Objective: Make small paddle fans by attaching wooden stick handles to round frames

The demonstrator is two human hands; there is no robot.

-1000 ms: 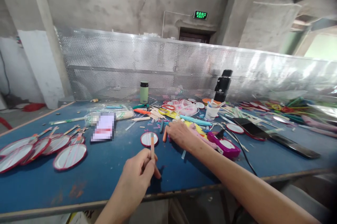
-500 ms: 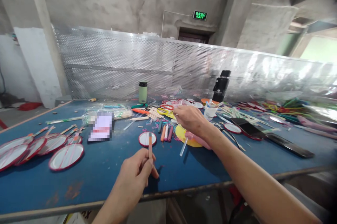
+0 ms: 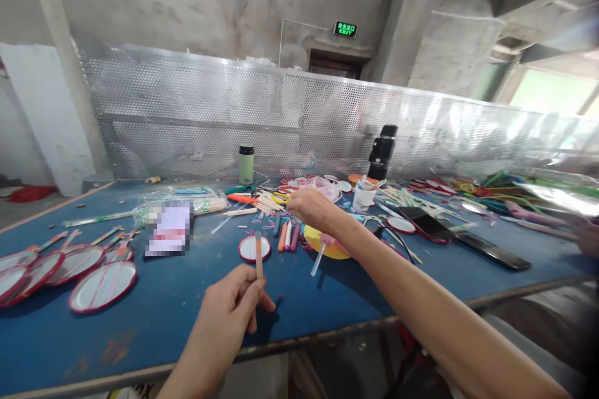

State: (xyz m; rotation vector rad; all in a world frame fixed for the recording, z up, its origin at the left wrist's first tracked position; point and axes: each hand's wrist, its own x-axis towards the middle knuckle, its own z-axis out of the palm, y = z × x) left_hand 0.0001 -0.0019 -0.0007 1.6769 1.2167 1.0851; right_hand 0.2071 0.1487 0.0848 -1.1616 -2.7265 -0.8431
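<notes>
Head cam only here: left hand (image 3: 229,308) sits close to the near edge of the blue bench (image 3: 178,299), fingers pinching a thin orange stick (image 3: 258,253) that points straight up. Right hand (image 3: 312,208) is out over the clutter mid-bench, fingers curled together above the markers (image 3: 286,236); can't tell if anything's actually in them. Just beside that forearm lie a yellow disc (image 3: 322,248) and a small round red-rimmed mirror (image 3: 254,248). The near strip of the bench between the hands is open; the left edge has a row of red-rimmed paddles (image 3: 100,277), and the far edge runs along the perforated metal screen (image 3: 196,118). Compared with half a second ago, the right hand has slid a little left and the stick hasn't budged.
</notes>
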